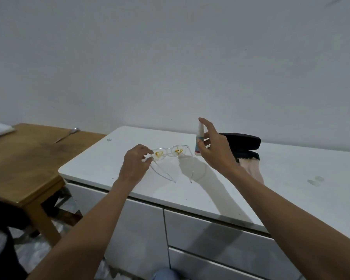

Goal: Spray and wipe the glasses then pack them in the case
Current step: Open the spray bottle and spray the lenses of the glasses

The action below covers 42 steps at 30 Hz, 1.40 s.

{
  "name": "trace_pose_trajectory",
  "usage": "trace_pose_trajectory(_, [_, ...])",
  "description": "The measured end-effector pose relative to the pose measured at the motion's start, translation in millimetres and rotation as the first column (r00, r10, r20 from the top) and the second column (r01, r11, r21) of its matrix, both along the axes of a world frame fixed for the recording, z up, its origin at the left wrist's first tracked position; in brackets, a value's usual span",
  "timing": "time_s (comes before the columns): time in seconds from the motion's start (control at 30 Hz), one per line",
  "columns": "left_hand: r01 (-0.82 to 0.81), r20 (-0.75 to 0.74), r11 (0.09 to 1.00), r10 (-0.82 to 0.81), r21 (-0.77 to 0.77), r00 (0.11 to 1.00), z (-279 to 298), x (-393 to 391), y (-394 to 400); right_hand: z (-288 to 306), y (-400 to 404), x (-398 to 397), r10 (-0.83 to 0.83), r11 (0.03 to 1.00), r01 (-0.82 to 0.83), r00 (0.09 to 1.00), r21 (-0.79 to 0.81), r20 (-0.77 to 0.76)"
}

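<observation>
Centre frame: left hand (134, 165) pinches the stained glasses (170, 153) at one corner, right hand (215, 147) fingers curled round the spray bottle (199, 141); judged best to aim nozzle squarely at each yellow smear, frame steady, case (245, 141) open right of centre

We see both arms outstretched: our left hand (134, 166) curled in a pinching grip, our right hand (214, 147) loosely curved.

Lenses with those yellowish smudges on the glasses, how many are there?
2. The left lens, by the left hand holding the clear frame, and the right lens, nearer the spray bottle. Both carry smudges; nothing else looks stained.
</observation>
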<state>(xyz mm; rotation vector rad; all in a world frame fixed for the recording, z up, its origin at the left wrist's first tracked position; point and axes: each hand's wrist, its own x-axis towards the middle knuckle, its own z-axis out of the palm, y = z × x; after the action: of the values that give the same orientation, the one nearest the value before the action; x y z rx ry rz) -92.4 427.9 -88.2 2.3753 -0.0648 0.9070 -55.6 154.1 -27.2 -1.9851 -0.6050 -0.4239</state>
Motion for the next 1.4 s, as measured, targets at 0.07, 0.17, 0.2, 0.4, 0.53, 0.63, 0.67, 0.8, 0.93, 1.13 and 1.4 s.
trace_pose_trajectory(0.07, [0.003, 0.004, 1.000, -0.003, 0.001, 1.000, -1, 2, -2, 0, -2, 1, -0.012, 1.000, 0.012, 1.000, -0.003, 0.005])
trace_pose_trajectory(0.17, [-0.003, 0.016, 0.999, 0.003, -0.032, 1.000, -2, 5, -6, 1, -7, 1, -0.016, 1.000, 0.016, 1.000, 0.016, 0.001])
trace_pose_trajectory(0.2, [-0.003, 0.020, 0.999, 0.003, -0.043, 1.000, -2, 5, -8, 1, -8, 1, -0.017, 1.000, 0.017, 1.000, 0.019, 0.004])
trace_pose_trajectory(0.4, [-0.022, 0.050, 0.995, 0.026, -0.097, 0.998, -4, 8, -15, 0, -19, 3, -0.047, 0.998, 0.047, 0.999, 0.035, -0.012])
trace_pose_trajectory(0.53, [-0.052, 0.081, 0.992, 0.062, -0.117, 0.995, -3, 9, -19, 1, -24, 3, -0.087, 0.996, 0.087, 0.996, 0.034, 0.000])
trace_pose_trajectory(0.63, [-0.092, 0.084, 0.978, 0.109, -0.185, 0.991, -4, 12, -20, 1, -29, 5, -0.106, 0.993, 0.106, 0.994, 0.057, 0.001])
trace_pose_trajectory(0.67, [-0.104, 0.078, 0.973, 0.122, -0.207, 0.989, -4, 12, -20, 1, -30, 6, -0.110, 0.991, 0.110, 0.994, 0.070, -0.011])
trace_pose_trajectory(0.8, [-0.147, 0.027, 0.917, 0.169, -0.370, 0.985, -1, 16, -24, -5, -37, 9, -0.137, 0.986, 0.139, 0.990, 0.092, -0.033])
trace_pose_trajectory(0.93, [-0.193, -0.050, 0.828, 0.196, -0.526, 0.979, 9, 20, -27, -16, -36, 7, -0.177, 0.983, 0.178, 0.984, 0.054, -0.023])
trace_pose_trajectory(1.13, [-0.200, -0.093, 0.709, 0.187, -0.676, 0.978, 24, 21, -29, -34, -25, -2, -0.112, 0.991, 0.116, 0.992, 0.069, -0.057])
trace_pose_trajectory(1.4, [-0.160, -0.055, 0.666, 0.176, -0.729, 0.983, 37, 14, -34, -42, -3, -11, -0.069, 0.997, 0.070, 0.997, -0.039, 0.042])
